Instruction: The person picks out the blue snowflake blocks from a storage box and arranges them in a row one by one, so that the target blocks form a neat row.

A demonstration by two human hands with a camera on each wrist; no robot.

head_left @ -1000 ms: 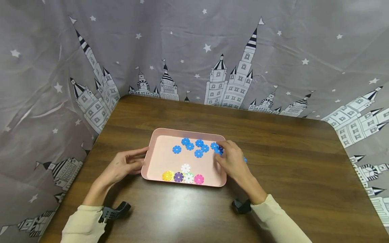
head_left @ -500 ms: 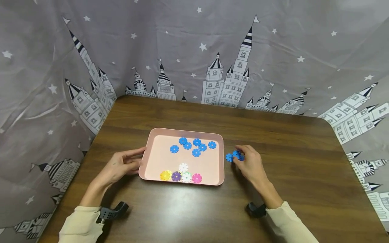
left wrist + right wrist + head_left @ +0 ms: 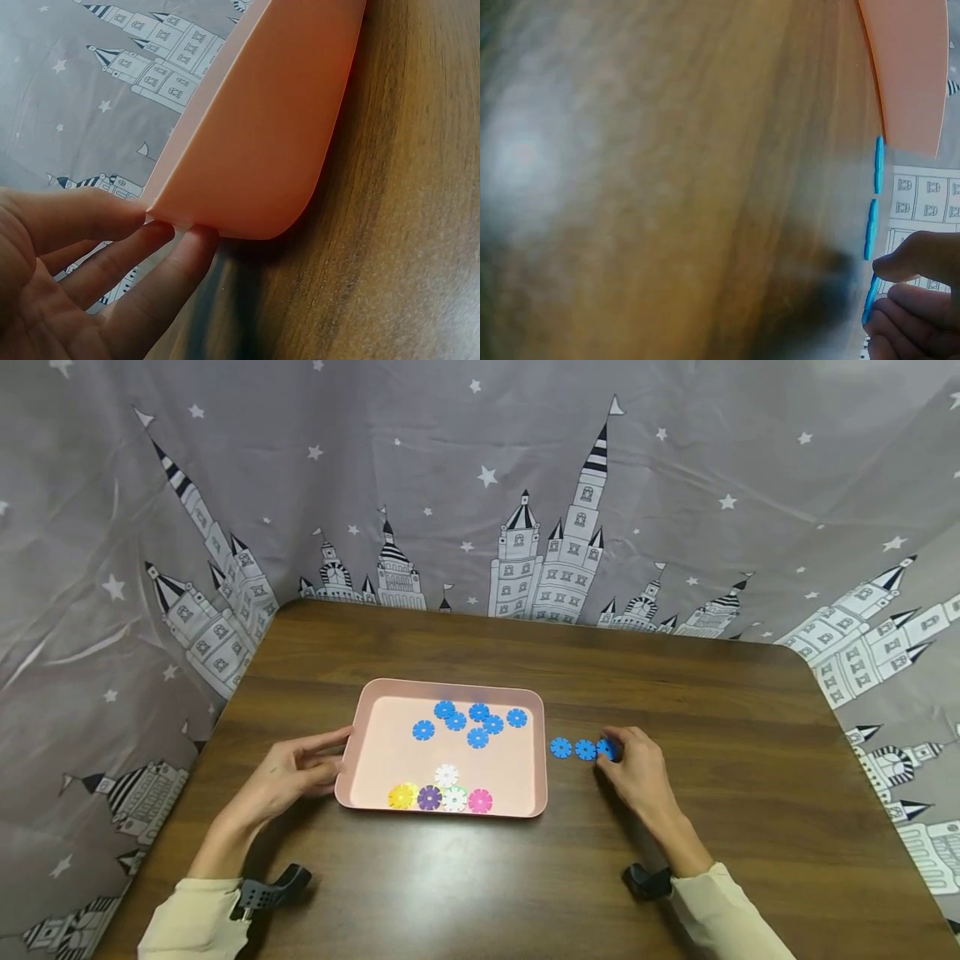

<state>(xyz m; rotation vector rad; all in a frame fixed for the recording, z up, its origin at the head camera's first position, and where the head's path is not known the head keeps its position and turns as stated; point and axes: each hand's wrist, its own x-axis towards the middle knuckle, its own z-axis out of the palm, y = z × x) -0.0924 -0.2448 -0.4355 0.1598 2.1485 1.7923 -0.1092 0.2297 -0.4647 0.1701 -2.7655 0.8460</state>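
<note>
At the left end of a pink tray [image 3: 442, 681], my left hand [image 3: 288, 772] touches the outer wall with fingers fairly straight; the left wrist view shows its thumb and fingertips [image 3: 196, 238] against the tray's end. To the right of the tray, my right hand [image 3: 637, 772] pinches a blue snowflake building disc [image 3: 604, 748] by its edges, partly hidden by the fingers, at the tabletop. Beside it in a row lie another blue disc [image 3: 585, 750] and, nearest the tray, a third blue disc [image 3: 560, 747]. Several blue discs [image 3: 477, 737] lie inside the tray's far half.
Along the tray's near side sit yellow discs [image 3: 401, 796], a purple disc [image 3: 429, 797], white discs [image 3: 447, 775] and a pink disc [image 3: 480, 801]. The brown wooden table [image 3: 465, 877] meets a grey castle-print curtain [image 3: 420, 460] at the back and sides.
My right hand has moved right, out of the tray to the table. The blue discs there now lie spread in a row. My left hand stays at the tray's end.
</note>
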